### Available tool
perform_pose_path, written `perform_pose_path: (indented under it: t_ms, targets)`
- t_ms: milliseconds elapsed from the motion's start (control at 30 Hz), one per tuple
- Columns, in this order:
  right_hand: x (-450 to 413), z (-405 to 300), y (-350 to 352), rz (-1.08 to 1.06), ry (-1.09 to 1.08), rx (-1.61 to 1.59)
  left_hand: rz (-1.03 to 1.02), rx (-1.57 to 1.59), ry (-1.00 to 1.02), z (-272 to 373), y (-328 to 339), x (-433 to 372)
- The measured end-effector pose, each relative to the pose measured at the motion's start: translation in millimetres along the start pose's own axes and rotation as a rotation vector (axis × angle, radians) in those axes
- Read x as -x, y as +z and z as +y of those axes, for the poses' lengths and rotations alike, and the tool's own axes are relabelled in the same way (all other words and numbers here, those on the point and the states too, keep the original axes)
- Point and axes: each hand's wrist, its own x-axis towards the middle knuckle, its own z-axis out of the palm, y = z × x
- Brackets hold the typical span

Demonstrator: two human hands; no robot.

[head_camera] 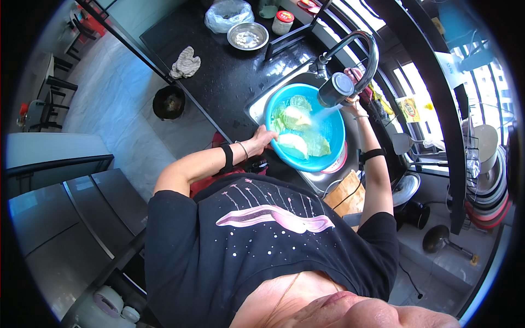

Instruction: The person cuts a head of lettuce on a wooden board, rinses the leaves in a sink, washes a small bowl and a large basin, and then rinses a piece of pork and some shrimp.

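Observation:
A blue plastic basin stands over the steel sink, with cabbage pieces lying in water in it. My left hand grips the basin's left rim, thumb over the edge. Beyond the basin's far right side, my right hand is at the outlet of the tap, partly hidden behind a dark cylindrical tap fitting. Water sprays from there into the basin. Whether the right hand's fingers close on anything cannot be told.
On the black counter are a crumpled cloth, a steel bowl of white pieces, a bag-lined container and a red-lidded jar. A wooden cutting board is right of the sink. A dark bin stands on the floor.

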Motion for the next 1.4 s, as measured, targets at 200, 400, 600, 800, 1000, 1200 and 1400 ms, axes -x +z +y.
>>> perform_pose_path:
  t_ms: [200,400,600,800,1000,1200,1400]
  targets:
    - [22,15,7,0.059,0.059,-0.141,0.002,-0.005,0.004,-3,-1,-2]
    - [33,28,11,0.096,0.116,-0.240,-0.035,0.001,0.024,7,5,9]
    - [27,32,10,0.124,0.119,-0.290,0.006,-0.033,0.002,3,3,3]
    - [12,31,10,0.148,0.100,-0.323,0.021,-0.044,-0.005,10,6,10]
    - [-3,27,13,0.157,0.092,-0.351,0.010,-0.049,0.008,5,4,4]
    - [-18,24,13,0.167,0.093,-0.369,-0.003,-0.051,0.001,6,4,2]
    - [-48,12,11,0.165,0.073,-0.382,0.012,-0.046,-0.012,14,7,10]
